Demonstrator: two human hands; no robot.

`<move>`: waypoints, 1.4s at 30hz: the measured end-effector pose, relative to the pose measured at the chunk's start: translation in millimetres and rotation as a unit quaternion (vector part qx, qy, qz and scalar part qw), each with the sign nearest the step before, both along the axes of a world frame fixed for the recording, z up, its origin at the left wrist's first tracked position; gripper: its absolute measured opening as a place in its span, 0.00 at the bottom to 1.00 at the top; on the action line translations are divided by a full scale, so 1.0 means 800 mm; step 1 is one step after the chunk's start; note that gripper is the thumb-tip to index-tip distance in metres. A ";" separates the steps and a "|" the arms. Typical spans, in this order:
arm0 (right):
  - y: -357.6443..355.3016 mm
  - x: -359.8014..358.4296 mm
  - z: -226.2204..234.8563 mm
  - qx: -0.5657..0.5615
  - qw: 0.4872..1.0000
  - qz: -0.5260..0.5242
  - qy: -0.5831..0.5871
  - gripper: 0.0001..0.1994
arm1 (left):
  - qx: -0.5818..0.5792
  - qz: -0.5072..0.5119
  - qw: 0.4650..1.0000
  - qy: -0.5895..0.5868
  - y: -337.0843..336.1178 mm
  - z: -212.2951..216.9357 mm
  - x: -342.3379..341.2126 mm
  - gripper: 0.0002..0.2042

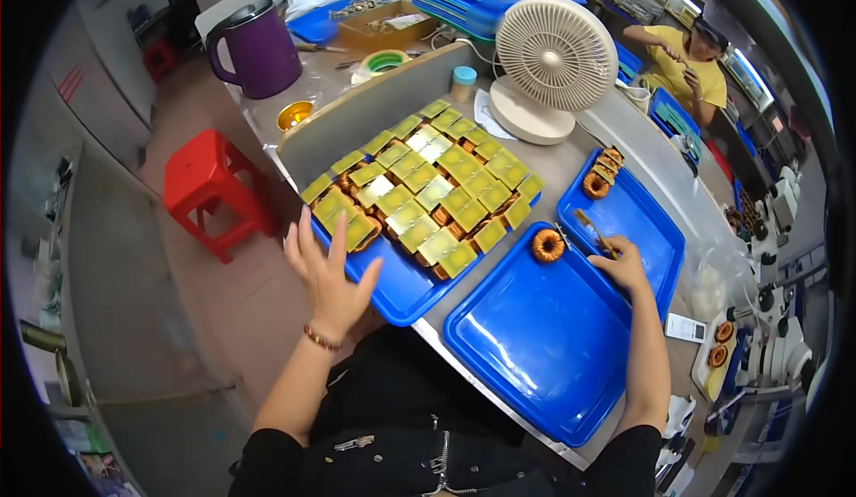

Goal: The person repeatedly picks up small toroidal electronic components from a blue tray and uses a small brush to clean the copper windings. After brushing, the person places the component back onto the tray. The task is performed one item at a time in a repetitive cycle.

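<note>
My left hand (332, 276), fingers spread and nothing in it, is at the left corner of a blue tray (397, 294). Rows of copper-wound ring coils topped with yellow-green square plates (412, 176) fill most of that tray. My right hand (624, 263) is closed on a narrow brownish piece (596, 234), too small to make out, above the adjoining edges of two other blue trays. The nearer of these, the front tray (535, 345), carries a single copper ring coil (548, 246) in its far corner. In the back tray (655, 230), a few coils (597, 180) stand in a short row.
A beige fan (557, 56) stands behind the trays, beside a small blue-lidded jar (463, 82). Along the left runs a low grey partition (374, 96), with a purple kettle (257, 51) beyond it. A red stool (218, 194) is on the floor. Another person (682, 65) works at far right.
</note>
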State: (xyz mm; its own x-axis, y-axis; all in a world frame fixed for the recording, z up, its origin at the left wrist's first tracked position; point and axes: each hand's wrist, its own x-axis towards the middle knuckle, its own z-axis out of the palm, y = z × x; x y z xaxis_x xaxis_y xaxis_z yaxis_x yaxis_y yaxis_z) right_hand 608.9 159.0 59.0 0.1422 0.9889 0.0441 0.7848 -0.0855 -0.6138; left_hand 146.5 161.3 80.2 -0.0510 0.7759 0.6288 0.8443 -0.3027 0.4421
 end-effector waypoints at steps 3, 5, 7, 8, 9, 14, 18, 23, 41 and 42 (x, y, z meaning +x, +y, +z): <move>-0.021 -0.008 0.015 0.080 0.995 -0.052 0.042 0.16 | -0.067 0.011 0.989 0.131 0.030 -0.027 -0.020 0.27; -0.040 -0.026 0.041 0.093 0.992 -0.074 0.034 0.14 | -0.023 -0.003 0.991 0.130 0.032 -0.033 -0.024 0.23; -0.069 -0.029 0.054 0.128 0.988 -0.077 0.034 0.12 | 0.024 -0.043 0.983 0.176 0.032 -0.037 -0.023 0.22; -0.083 -0.039 0.065 0.147 0.986 -0.071 0.017 0.11 | 0.048 -0.067 0.976 0.203 0.033 -0.044 -0.027 0.21; -0.098 -0.046 0.072 0.149 0.984 -0.088 0.030 0.11 | 0.074 -0.090 0.966 0.230 0.033 -0.047 -0.028 0.21; -0.163 -0.092 0.087 0.157 0.958 -0.141 0.194 0.09 | 0.075 -0.212 0.973 0.055 0.026 -0.027 -0.019 0.25; -0.193 -0.192 0.090 0.125 0.931 -0.077 0.334 0.16 | -0.172 -0.324 0.767 -0.527 -0.035 0.003 0.013 0.38; -0.208 -0.314 0.059 0.110 0.866 0.103 0.476 0.42 | -0.296 -0.401 0.652 -0.571 -0.109 0.051 0.021 0.44; -0.241 -0.358 0.046 0.400 0.878 0.179 0.193 0.23 | -0.430 -0.506 0.538 -0.519 -0.194 0.045 0.028 0.33; -0.241 -0.362 0.046 0.414 0.877 0.168 0.175 0.20 | -0.444 -0.512 0.562 -0.475 -0.191 0.048 0.025 0.34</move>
State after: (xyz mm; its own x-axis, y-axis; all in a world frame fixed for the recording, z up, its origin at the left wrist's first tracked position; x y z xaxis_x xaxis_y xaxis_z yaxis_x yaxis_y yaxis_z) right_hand 319.0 -33.9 96.0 -0.0038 0.6269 0.7791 0.4316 0.7038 -0.5642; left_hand 166.3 8.7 118.5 0.7219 0.6910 0.0368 -0.3152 0.2811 0.9064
